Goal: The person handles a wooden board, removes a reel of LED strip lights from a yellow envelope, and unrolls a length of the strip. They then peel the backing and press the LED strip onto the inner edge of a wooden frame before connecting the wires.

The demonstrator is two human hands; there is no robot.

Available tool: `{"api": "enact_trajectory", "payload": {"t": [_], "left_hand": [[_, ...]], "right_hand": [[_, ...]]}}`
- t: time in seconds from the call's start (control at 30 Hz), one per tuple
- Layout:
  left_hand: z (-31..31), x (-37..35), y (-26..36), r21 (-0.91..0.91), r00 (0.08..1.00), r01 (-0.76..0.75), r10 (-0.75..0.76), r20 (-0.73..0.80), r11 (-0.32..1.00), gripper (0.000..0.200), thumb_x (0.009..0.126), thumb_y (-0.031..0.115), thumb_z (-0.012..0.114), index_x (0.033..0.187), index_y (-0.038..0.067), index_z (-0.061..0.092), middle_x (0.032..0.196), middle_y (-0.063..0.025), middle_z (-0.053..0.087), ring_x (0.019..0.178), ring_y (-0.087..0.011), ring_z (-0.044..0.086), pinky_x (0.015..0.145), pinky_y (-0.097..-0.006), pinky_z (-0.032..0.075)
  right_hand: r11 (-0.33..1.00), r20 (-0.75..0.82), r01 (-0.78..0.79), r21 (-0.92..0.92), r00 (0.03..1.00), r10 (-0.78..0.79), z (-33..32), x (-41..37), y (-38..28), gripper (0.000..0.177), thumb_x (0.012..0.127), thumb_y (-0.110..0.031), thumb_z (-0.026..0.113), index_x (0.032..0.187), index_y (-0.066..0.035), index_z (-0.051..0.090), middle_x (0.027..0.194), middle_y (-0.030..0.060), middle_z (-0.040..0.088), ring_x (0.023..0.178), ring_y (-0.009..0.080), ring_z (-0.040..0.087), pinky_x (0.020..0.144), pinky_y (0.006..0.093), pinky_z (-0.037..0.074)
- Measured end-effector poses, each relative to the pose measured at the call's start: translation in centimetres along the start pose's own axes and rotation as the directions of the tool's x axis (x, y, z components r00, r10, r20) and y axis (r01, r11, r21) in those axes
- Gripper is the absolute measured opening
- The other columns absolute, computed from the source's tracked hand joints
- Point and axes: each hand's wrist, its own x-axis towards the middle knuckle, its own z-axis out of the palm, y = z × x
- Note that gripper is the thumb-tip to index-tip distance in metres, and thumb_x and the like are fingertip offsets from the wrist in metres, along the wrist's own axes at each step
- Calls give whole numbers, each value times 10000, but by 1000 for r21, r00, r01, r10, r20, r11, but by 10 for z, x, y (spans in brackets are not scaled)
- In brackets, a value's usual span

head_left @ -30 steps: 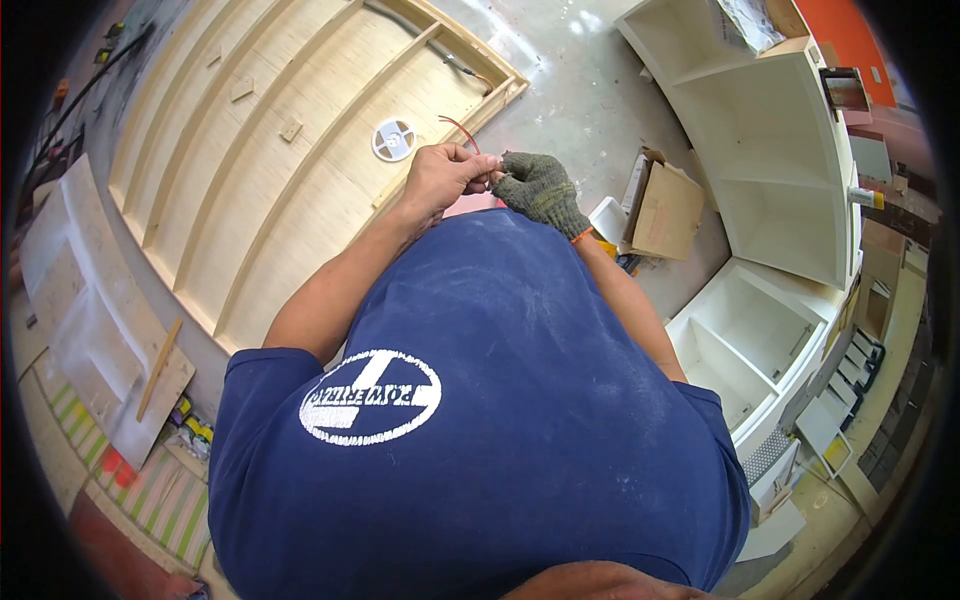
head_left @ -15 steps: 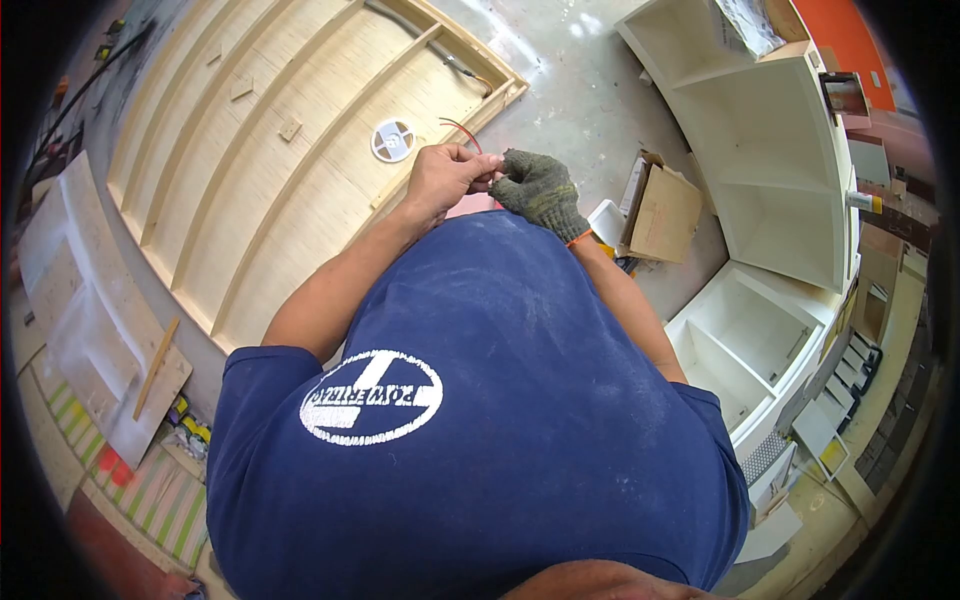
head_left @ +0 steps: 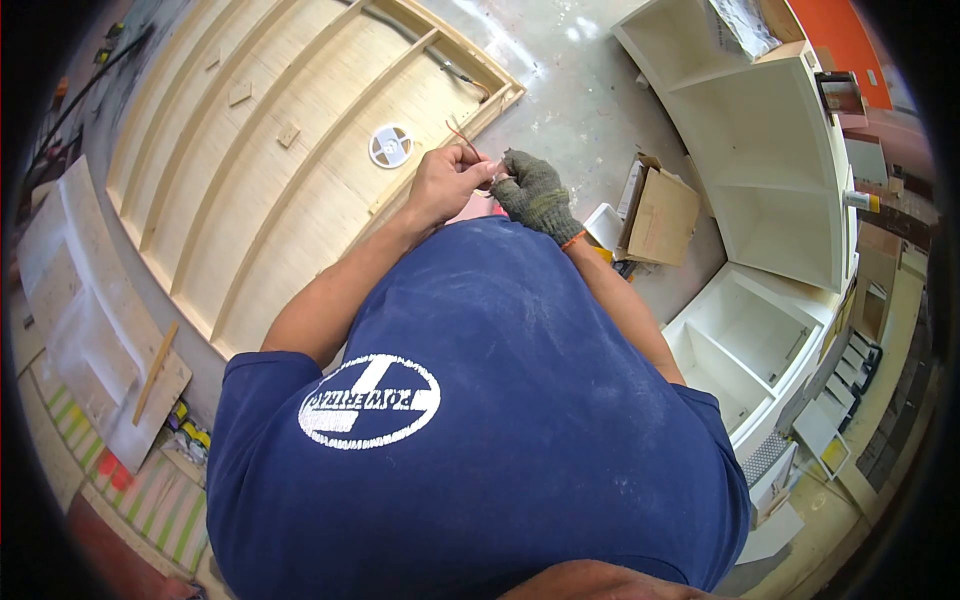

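Observation:
My bare left hand (head_left: 447,185) pinches a thin red wire (head_left: 459,133) between thumb and finger. The wire's loose end sticks up past the knuckles, with a darker strand beside it. Close against it, my right hand (head_left: 538,195) wears a grey-green knit glove with an orange cuff. Its fingers are closed at the same spot, where a small pale piece shows between the fingertips, too small to name. Both hands are just beyond my navy shirt. A white reel (head_left: 391,146) lies on the ribbed plywood panel (head_left: 262,160) left of my hands.
A corrugated conduit (head_left: 455,70) with wire ends lies in the panel's far corner. To the right, an open cardboard box (head_left: 662,215) sits on the floor near white cabinets (head_left: 765,150). At left leans a whitish board (head_left: 90,300) with a wood strip.
Both hands stay together at nearly the same place. The red wire's end has straightened and tilts more upward, and the fingertips have shifted slightly.

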Motion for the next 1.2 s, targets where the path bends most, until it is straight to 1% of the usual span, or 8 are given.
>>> {"api": "enact_trajectory", "payload": {"t": [0.3, 0.6, 0.97, 1.0, 1.03, 1.1, 1.13, 1.2], "left_hand": [[-5, 7, -12, -283, 998, 34, -18, 61, 958, 194, 914, 132, 652, 1016, -26, 609, 876, -84, 650, 788, -145, 649, 778, -287, 557], [-4, 7, -8, -335, 997, 41, -18, 72, 941, 180, 920, 131, 643, 1016, -15, 600, 849, -79, 660, 770, -149, 651, 819, -273, 545], [-41, 27, 16, -356, 958, -262, 197, -210, 897, 122, 918, 100, 639, 1013, 25, 640, 844, -53, 669, 740, -127, 644, 712, -252, 528], [-52, 31, 20, -343, 944, -299, 223, -242, 891, 121, 918, 100, 639, 1013, 24, 642, 847, -54, 672, 740, -128, 645, 711, -251, 528], [-62, 33, 29, -329, 927, -337, 251, -277, 882, 121, 919, 99, 639, 1013, 23, 644, 850, -55, 676, 740, -129, 646, 711, -250, 528], [-79, 34, 50, -266, 890, -413, 324, -321, 871, 121, 919, 102, 642, 1013, 27, 651, 850, -59, 681, 740, -129, 646, 706, -246, 525], [-86, 35, 57, -226, 865, -461, 378, -330, 858, 128, 916, 108, 648, 1013, 24, 654, 849, -59, 683, 738, -129, 646, 713, -252, 526], [-95, 31, 74, -208, 841, -494, 404, -359, 844, 125, 910, 101, 653, 1000, 14, 654, 853, -55, 675, 743, -119, 636, 722, -246, 522]], "right_hand": [[756, 120, -245, 607, 969, 217, 10, -3, 17, 215, 886, -225, 575, 853, -13, 593, 771, 94, 680, 717, 138, 663, 669, 303, 521], [956, 60, -211, 203, 977, 203, -9, -3, -13, 283, 881, -286, 662, 879, -5, 688, 761, 75, 695, 713, 130, 655, 657, 284, 510], [559, 185, -412, 720, 890, 418, 8, -9, 29, 250, 912, -272, 609, 797, -51, 614, 677, 28, 622, 602, 114, 580, 598, 277, 481], [970, -8, -58, 235, 998, 62, 14, -10, 52, 254, 920, -267, 588, 780, -55, 599, 677, 40, 616, 582, 140, 582, 594, 297, 490], [866, 40, 339, -369, 936, -349, 24, -11, 86, 260, 928, -261, 567, 763, -60, 583, 676, 52, 611, 561, 165, 584, 590, 317, 500], [837, 80, 347, -423, 934, -348, 30, -13, 109, 262, 935, -240, 531, 751, -62, 583, 686, 73, 615, 591, 246, 602, 612, 353, 515], [979, 102, 147, 140, 981, -162, 39, -12, 134, 244, 905, -262, 545, 787, -60, 614, 739, 107, 637, 628, 264, 617, 652, 357, 521], [920, 144, -203, 335, 976, 162, 36, -6, 142, 199, 893, -246, 570, 812, -68, 610, 724, 98, 626, 611, 255, 612, 629, 357, 523]]}}
